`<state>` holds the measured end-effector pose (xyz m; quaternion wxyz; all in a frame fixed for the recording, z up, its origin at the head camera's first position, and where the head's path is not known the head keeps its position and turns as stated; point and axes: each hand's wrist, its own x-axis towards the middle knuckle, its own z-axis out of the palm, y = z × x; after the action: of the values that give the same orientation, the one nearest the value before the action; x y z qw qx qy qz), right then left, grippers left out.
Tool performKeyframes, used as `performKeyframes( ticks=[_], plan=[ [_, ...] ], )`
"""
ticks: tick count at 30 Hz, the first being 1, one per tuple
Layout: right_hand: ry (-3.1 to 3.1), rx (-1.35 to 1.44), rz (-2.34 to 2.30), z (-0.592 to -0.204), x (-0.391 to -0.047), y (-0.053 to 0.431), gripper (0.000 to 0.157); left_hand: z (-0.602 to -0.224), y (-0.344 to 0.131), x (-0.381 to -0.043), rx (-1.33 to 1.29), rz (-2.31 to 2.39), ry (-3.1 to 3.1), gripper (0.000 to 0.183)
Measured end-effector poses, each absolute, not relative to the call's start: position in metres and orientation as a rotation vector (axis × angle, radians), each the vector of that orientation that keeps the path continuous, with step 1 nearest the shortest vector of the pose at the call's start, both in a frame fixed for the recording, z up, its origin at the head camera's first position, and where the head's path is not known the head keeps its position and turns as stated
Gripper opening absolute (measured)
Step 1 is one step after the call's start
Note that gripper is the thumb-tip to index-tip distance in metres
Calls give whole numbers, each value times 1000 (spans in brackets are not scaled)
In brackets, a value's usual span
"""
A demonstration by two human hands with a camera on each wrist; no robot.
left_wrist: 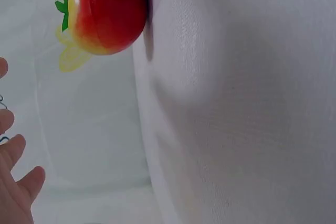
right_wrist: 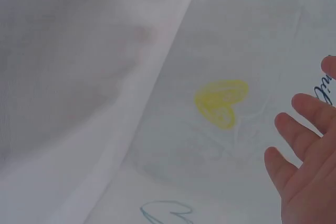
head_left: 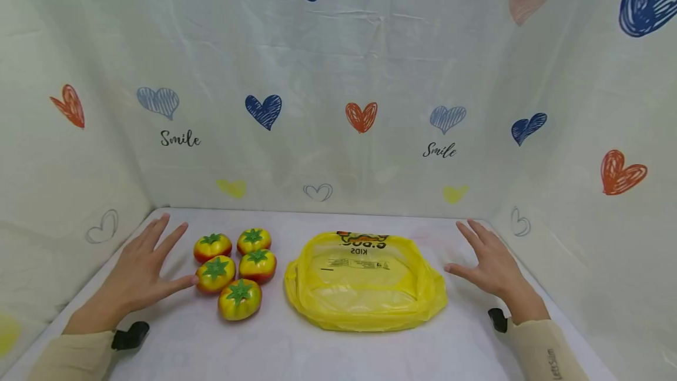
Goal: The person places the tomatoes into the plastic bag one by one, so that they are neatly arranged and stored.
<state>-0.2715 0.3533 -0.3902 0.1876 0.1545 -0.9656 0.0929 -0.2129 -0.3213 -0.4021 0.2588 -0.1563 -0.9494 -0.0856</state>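
Observation:
Several toy tomatoes [head_left: 240, 300], yellow and red with green leafy tops, sit in a cluster on the left of the table. Beside them my left hand [head_left: 138, 269] is held with fingers spread, its thumb tip right by the nearest tomatoes. In the left wrist view a red and yellow tomato [left_wrist: 110, 17] shows at the top, and fingertips [left_wrist: 32, 182] at the left edge. A yellow plastic bag [head_left: 365, 287] with dark print lies flattened at the centre. To its right hovers my right hand [head_left: 489, 266], fingers spread and holding nothing; its fingers [right_wrist: 296, 132] also show in the right wrist view.
A white cloth covers the table [head_left: 317, 357]. Pale curtains [head_left: 328, 157] printed with hearts and "Smile" enclose it at the back and both sides. Black wrist straps [head_left: 130, 336] sit by the beige sleeves [head_left: 547, 348].

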Motion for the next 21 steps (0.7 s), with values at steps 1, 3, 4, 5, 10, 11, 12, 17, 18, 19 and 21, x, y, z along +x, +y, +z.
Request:
performKeyframes(
  ticks=[1,3,4,5,10,11,12,17,18,19,21],
  plan=[
    [-2719,446,268,-390,-271,351,102,-402,-321,-213,-426,-246,-2575,110],
    [-2727,462,285,-390,-270,346,101,-403,-319,-214,-421,-272,-2588,109],
    [-2732,468,300,-390,-269,343,100,-402,-318,-214,-415,-289,-2597,109],
    [-2742,470,313,-389,-267,340,100,-403,-317,-214,-409,-307,-2609,108],
    [-2773,487,347,-386,-262,324,99,-402,-311,-215,-369,-384,-2684,105],
    [-2773,498,346,-386,-261,321,98,-401,-310,-215,-363,-406,-2704,105],
    [-2772,507,349,-385,-260,319,98,-401,-309,-215,-358,-425,-2725,104],
    [-2760,569,392,-385,-256,307,95,-400,-304,-216,-338,-531,-2800,100],
    [-2759,578,402,-385,-256,305,94,-400,-303,-217,-341,-549,-2801,98],
    [-2756,589,414,-385,-256,303,93,-400,-303,-217,-344,-572,-2799,97],
    [-2755,610,430,-386,-255,299,91,-401,-303,-217,-353,-617,-2787,93]
  ],
)
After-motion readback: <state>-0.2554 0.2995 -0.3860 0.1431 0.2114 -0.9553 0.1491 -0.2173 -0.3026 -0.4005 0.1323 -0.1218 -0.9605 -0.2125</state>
